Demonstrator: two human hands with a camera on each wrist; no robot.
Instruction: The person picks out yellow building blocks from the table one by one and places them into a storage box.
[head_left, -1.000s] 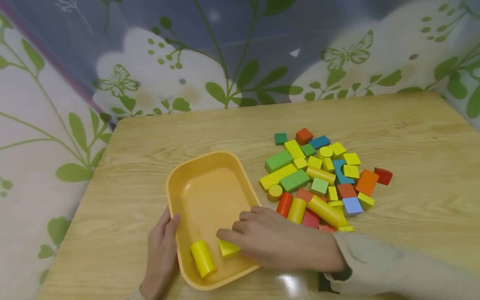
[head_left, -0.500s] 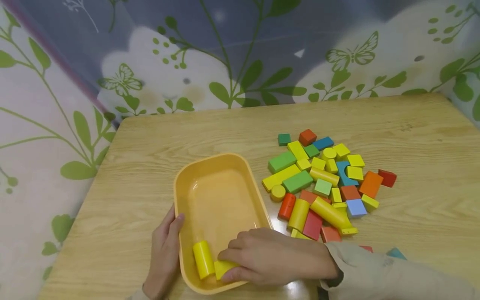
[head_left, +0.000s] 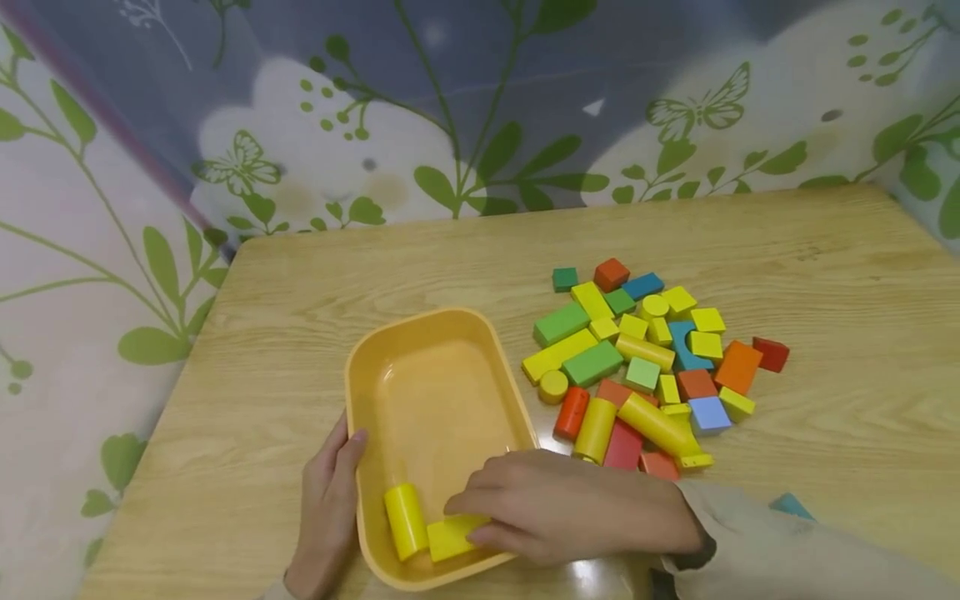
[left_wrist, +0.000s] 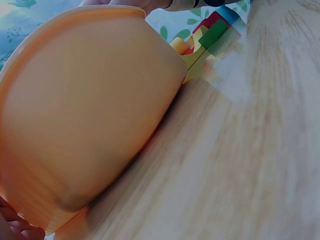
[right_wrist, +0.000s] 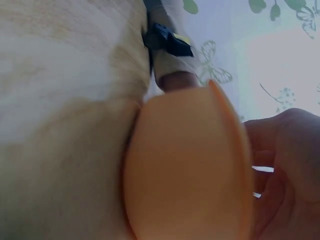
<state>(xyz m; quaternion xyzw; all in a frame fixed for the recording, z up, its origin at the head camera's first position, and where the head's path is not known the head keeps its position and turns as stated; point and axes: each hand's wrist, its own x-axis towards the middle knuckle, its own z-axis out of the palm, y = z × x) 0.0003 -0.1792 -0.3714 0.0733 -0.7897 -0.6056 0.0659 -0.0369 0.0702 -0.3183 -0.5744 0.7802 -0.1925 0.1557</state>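
Note:
A yellow-orange plastic tray (head_left: 442, 433) sits on the table at a slant. My left hand (head_left: 327, 496) grips its left side, thumb over the rim and fingers along the outer wall. At the tray's near end lie a yellow cylinder block (head_left: 406, 522) and, right beside it, a yellow rectangular block (head_left: 450, 537). Reaching over the right rim, my right hand (head_left: 540, 504) pinches the rectangular block's right end between thumb and fingers; that end is hidden. The tray's outer wall (left_wrist: 90, 110) fills much of the left wrist view. In the right wrist view the tray (right_wrist: 187, 160) covers the blocks.
Right of the tray spreads a loose heap of toy blocks: a green block (head_left: 592, 363), a red cylinder (head_left: 572, 413), an orange block (head_left: 738, 367) and several more. A teal block (head_left: 792, 506) lies by the right sleeve (head_left: 787, 542). A patterned wall (head_left: 517, 100) borders the wooden table (head_left: 300, 283).
My right hand has brought the yellow rectangular block leftward and nearer, up against the cylinder, then shifted slightly right, showing more of the block. My left hand keeps its grip on the tray.

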